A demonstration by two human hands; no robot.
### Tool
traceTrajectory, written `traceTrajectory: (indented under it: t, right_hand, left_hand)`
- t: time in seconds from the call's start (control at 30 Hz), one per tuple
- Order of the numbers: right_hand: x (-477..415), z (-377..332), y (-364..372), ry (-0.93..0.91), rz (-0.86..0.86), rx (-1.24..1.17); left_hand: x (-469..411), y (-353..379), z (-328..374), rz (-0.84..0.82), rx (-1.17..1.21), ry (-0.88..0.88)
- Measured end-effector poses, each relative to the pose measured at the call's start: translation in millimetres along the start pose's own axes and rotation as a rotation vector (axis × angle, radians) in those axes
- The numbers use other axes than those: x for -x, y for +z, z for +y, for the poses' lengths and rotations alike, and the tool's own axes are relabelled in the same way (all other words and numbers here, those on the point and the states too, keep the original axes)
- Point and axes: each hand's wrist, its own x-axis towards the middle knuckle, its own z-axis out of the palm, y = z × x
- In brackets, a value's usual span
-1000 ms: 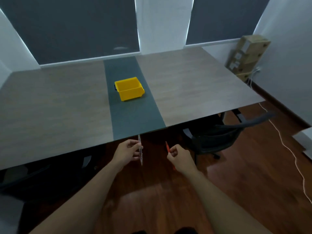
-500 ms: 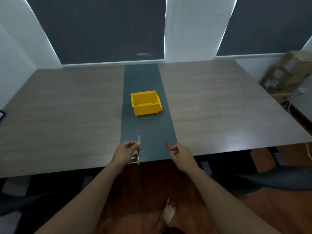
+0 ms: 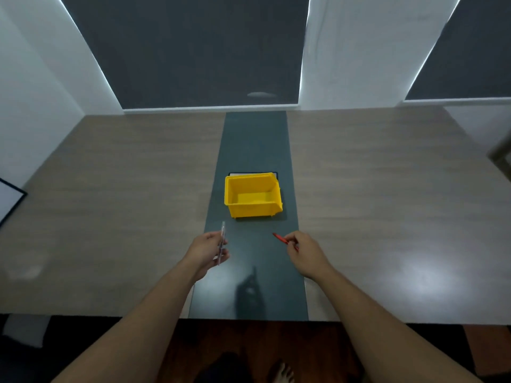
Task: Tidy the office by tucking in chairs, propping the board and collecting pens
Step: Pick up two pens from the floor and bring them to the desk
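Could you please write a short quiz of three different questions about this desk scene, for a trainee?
1. True or false: the yellow bin already has pens inside it.
2. Which hand holds the red pen? A) left hand B) right hand C) neither
3. Fill in: the bin stands on the dark ____ that runs down the middle of the table.

Key
1. False: its inside looks empty.
2. B. The left hand holds the pale clear pen.
3. strip
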Motion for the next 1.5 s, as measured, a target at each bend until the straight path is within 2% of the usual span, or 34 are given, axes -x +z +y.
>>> traceTrajectory:
  t: [0.13, 0.33, 0.47, 0.7, 0.87, 1.23, 1.33, 1.5]
  right_hand:
    - [-40, -5, -9, -0.019, -0.030, -0.001]
    - [-101, -7, -17, 0.006, 0.015, -0.044]
    - [-137, -3, -19, 0.049, 0.067, -0.108]
    - [-217, 0, 2, 0.129, 0.108, -0.046]
    - [-246, -3, 29, 0.169, 0.074, -0.009]
    - [-272, -17, 63, 0.133, -0.010, -0.015]
    - [-270, -17, 58, 0.115, -0.042, 0.021]
    - [-251, -10, 37, 0.114, 0.003, 0.079]
  left_hand:
    - [-36, 3, 25, -0.014, -0.108, 0.029]
    - [-102, 11, 72, -0.031, -0.410, 0.234]
    - [-151, 25, 94, -0.032, -0.506, 0.310]
    - [-229, 47, 105, -0.012, -0.788, 0.515]
    - [-272, 52, 96, -0.093, -0.995, 0.540]
    - [-296, 58, 82, -0.153, -1.045, 0.564]
    - [-292, 53, 82, -0.172, -1.040, 0.597]
    - [-274, 42, 87, -0.148, -0.978, 0.671]
